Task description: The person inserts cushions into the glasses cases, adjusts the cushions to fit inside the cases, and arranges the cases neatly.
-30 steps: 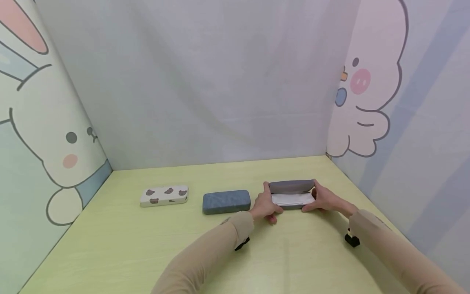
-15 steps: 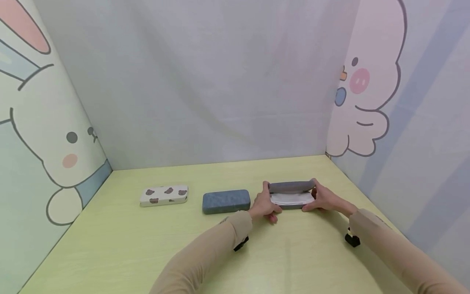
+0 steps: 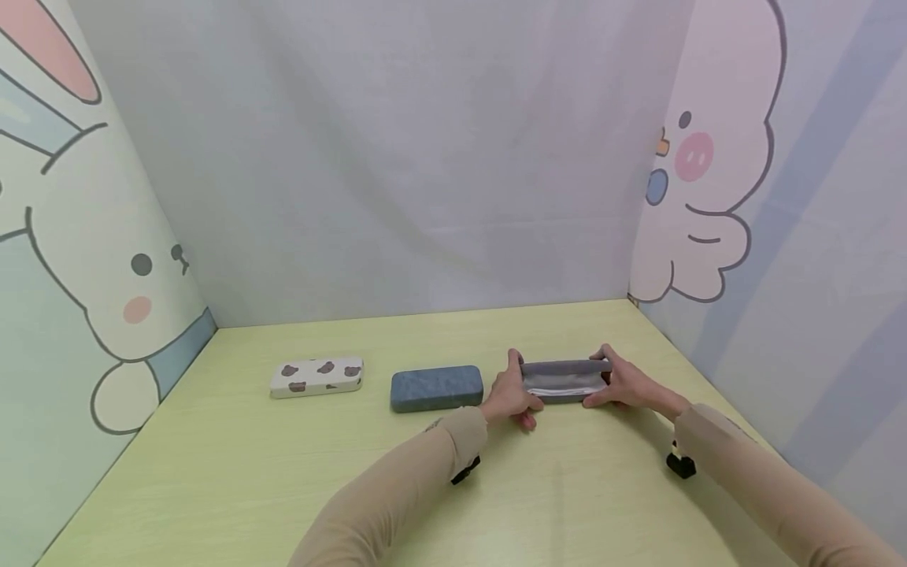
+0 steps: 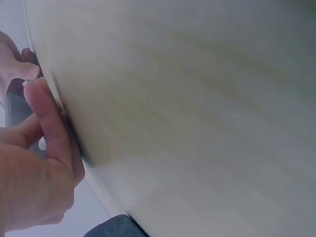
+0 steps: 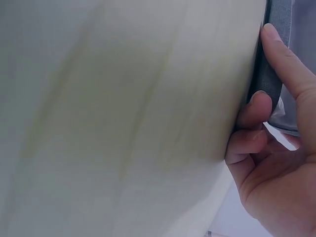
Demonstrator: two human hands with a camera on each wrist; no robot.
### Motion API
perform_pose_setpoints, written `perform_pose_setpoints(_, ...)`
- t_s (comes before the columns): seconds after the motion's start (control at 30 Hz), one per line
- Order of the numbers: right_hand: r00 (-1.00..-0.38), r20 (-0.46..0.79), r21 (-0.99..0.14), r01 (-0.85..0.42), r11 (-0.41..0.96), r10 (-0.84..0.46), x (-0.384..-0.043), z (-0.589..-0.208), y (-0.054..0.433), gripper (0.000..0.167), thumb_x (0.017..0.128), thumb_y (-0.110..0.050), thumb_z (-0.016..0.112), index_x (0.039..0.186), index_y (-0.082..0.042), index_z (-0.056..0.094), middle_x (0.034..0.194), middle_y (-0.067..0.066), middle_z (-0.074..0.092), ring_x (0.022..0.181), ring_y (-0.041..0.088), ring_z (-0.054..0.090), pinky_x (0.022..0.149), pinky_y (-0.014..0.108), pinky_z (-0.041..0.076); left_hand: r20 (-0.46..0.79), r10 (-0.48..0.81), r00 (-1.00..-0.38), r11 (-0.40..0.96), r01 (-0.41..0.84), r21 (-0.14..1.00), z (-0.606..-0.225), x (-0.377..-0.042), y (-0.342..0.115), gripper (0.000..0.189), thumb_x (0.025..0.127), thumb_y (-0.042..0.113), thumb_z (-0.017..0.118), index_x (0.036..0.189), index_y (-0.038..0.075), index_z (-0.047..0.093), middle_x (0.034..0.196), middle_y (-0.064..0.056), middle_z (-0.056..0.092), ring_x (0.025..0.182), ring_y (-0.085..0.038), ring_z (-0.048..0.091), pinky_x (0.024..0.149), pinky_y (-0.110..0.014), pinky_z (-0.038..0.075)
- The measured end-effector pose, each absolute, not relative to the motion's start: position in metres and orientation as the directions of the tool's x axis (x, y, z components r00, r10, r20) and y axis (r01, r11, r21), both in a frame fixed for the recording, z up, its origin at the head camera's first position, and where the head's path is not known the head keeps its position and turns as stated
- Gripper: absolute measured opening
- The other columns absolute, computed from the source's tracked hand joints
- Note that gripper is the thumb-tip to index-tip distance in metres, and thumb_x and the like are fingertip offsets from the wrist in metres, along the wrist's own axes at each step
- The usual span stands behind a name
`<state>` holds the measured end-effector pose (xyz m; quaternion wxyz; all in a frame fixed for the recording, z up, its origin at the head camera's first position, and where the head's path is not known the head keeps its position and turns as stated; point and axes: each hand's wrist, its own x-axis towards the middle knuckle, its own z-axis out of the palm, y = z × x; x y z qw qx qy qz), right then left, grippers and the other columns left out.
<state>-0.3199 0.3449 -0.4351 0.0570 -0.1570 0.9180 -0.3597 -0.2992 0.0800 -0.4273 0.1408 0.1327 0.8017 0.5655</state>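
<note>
At the right of the table, a grey glasses case (image 3: 564, 380) lies between both hands in the head view, its lid tilted partway over the base. A strip of white cloth (image 3: 557, 391) shows inside along the front. My left hand (image 3: 507, 395) holds the case's left end, thumb low at the front edge and a finger up at the lid. The right hand (image 3: 627, 384) grips the opposite end in the same manner. From the right wrist, the thumb lies along the dark edge of the base (image 5: 269, 74). The left wrist view shows the case mostly behind the fingers (image 4: 49, 123).
Left of the hands sits a closed blue glasses case (image 3: 436, 389), close to the left hand. Farther left lies a white case with brown bear prints (image 3: 316, 378). A pale curtain (image 3: 397, 197) stands behind the yellow-green table (image 3: 234, 472), with printed panels at both sides.
The grey case's lid has come forward and down, covering more of the white cloth. Finger positions shifted slightly with it; the hands stayed at the two ends. The other cases did not move.
</note>
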Motion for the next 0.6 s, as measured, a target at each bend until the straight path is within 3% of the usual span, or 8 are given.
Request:
perform_pose_setpoints(0.17,-0.942,0.05,-0.64,-0.286,0.713,-0.332,-0.318,-0.435,0.346,0.067,0.073,-0.026,0.085,0.117,-0.002,0.04,0.09,0.017,0.051,0.048,0.015,0.047,0.039,0.026,0.045,-0.079,0.355,-0.931,0.391,0.071,0.918,-0.427,-0.3,0.082,0.061,0.08,-0.009,0.069,0.12,0.012,0.029,0.058,-0.022,0.061,0.032,-0.017,0.055,0.038,-0.032,0.054)
perform_pose_setpoints(0.37,-0.936,0.052,-0.614,-0.304,0.729,-0.347,-0.315,-0.433,0.345,0.068,0.075,-0.026,0.084,0.121,-0.002,0.039,0.085,0.014,0.051,0.049,0.014,0.05,0.041,0.027,0.047,-0.084,0.384,-0.92,0.409,0.088,0.908,-0.426,-0.299,0.078,0.062,0.079,-0.01,0.069,0.121,0.012,0.029,0.069,-0.023,0.06,0.037,-0.022,0.06,0.041,-0.032,0.055)
perform_pose_setpoints(0.6,-0.923,-0.011,-0.566,-0.312,0.763,-0.386,-0.305,-0.407,0.345,0.075,0.083,-0.032,0.076,0.139,-0.004,0.034,0.089,0.012,0.056,0.055,0.02,0.059,0.047,0.03,0.05,-0.126,0.481,-0.868,0.539,0.179,0.823,-0.398,-0.29,0.036,0.066,0.085,0.003,0.069,0.135,0.015,0.029,0.076,-0.023,0.068,0.055,-0.032,0.067,0.066,-0.034,0.059)
